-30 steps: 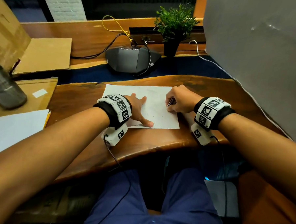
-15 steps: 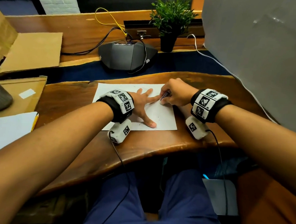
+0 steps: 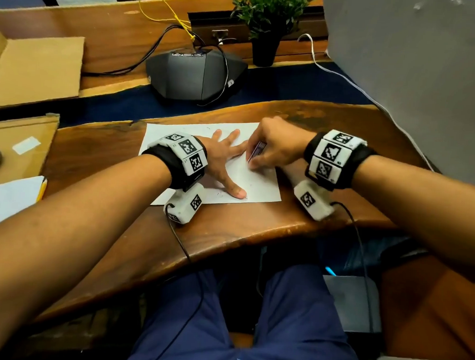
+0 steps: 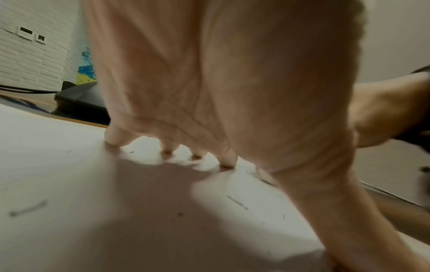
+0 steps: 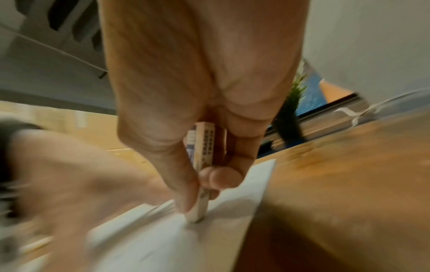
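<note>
My left hand [image 3: 221, 158] lies flat on the sheet of paper [image 3: 260, 189]. The fingers are straight and spread, and the fingertips and thumb press the sheet down onto the wooden counter [image 3: 242, 229]. My right hand [image 3: 276, 149] is curled round an eraser [image 3: 257, 151] in a printed sleeve, pinching it between thumb and forefinger. The eraser's lower end touches the paper just right of my left forefinger, in the right half of the sheet, and its top leans to the right and away from me. The sheet sits in the middle of the counter, with its near edge close to the counter's near edge. Small dark flecks lie scattered on the paper around my left thumb.

Beyond the counter, a dark speakerphone [image 3: 195, 75] with cables plugged in stands on a blue strip. A potted plant [image 3: 266, 19] is just to its right and a little farther back. Flat cardboard [image 3: 36, 67] lies at the far left. A white pad [image 3: 7, 200] with a yellow pencil [image 3: 42, 189] along its right edge lies at the near left.
</note>
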Tool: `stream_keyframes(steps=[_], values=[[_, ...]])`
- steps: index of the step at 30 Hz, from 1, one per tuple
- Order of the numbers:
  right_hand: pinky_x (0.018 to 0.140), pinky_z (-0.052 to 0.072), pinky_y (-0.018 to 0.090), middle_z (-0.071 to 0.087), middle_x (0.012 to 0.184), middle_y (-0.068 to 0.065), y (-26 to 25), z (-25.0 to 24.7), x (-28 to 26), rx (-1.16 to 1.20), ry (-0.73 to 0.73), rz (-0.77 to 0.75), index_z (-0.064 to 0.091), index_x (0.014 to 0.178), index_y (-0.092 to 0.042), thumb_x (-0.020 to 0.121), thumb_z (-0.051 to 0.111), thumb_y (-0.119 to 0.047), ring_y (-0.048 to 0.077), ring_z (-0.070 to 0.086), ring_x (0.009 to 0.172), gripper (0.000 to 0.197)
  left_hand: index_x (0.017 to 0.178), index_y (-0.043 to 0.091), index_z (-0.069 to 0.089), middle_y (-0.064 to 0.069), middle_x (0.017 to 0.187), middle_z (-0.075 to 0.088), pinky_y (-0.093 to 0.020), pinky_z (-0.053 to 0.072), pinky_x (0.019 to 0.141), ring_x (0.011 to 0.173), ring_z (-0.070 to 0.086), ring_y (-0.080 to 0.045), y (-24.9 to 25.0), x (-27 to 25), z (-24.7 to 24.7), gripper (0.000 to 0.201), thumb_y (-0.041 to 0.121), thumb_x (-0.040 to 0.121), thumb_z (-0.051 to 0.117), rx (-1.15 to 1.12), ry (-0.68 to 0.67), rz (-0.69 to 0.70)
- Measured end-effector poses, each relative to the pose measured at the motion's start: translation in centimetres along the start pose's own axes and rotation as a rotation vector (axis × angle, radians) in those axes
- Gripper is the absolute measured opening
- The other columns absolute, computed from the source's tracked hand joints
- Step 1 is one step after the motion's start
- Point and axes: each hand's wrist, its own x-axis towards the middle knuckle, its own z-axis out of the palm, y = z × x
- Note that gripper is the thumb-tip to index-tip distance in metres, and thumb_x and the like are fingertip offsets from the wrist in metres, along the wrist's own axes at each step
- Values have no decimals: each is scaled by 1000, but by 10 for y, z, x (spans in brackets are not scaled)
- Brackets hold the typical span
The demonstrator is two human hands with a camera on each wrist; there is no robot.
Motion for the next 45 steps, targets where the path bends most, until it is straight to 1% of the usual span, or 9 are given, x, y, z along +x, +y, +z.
stream_keyframes(steps=[7,11,15,19,24,28,33,42,45], values=[[72,56,25,73,89,-3,-1,-3,10,46,91,117,79,91,-20,77,84,-30,12,66,85,18,146,50,-22,8,159,-31,-65,5,117,148,-21,-31,4,-1,-2,142,91,38,60,27,12,-8],[59,47,15,72,82,-7,-11,0,3,60,-51,76,78,87,-24,75,86,-30,4,62,72,15,148,50,-17,8,159,-31,-64,5,117,148,-20,-31,3,-3,-2,138,91,41,59,28,15,-2],[63,53,17,74,94,-1,3,-6,7,130,139,215,79,93,-17,73,87,-27,5,61,73,23,145,51,-24,9,158,-32,-65,3,117,148,-22,-31,4,0,-3,140,91,41,60,23,0,-1],[68,54,19,72,89,-6,-12,3,1,109,-15,105,79,91,-20,71,88,-32,6,64,78,25,147,50,-21,9,157,-34,-67,3,116,147,-23,-30,1,0,-2,142,93,38,60,29,-10,-13],[67,56,21,74,97,1,-2,-6,9,108,138,216,76,99,-16,70,89,-32,8,64,77,35,144,52,-26,9,157,-34,-68,3,115,147,-23,-32,2,1,-2,145,93,35,62,21,-3,-3],[58,49,13,74,84,-8,-10,7,-8,121,-78,126,78,91,-20,70,89,-35,7,68,76,27,145,53,-22,8,157,-35,-68,3,115,147,-22,-33,2,1,-2,143,94,36,61,31,8,-6],[64,57,22,76,89,1,1,-4,1,201,91,253,78,93,-14,69,91,-30,15,71,79,32,144,52,-25,4,158,-33,-68,4,115,147,-21,-36,7,-3,-5,141,90,40,63,47,5,-20],[68,57,25,73,98,3,-1,-4,-1,123,91,246,74,103,-12,70,90,-32,17,68,84,42,145,53,-22,2,159,-31,-68,6,114,147,-20,-39,13,-3,-2,140,89,42,65,31,37,-47],[61,52,19,75,87,-2,-10,5,-10,98,-68,166,78,94,-15,71,89,-32,12,69,76,31,147,51,-20,3,159,-31,-68,5,115,147,-21,-38,12,-3,-3,141,90,39,64,27,36,-48]])
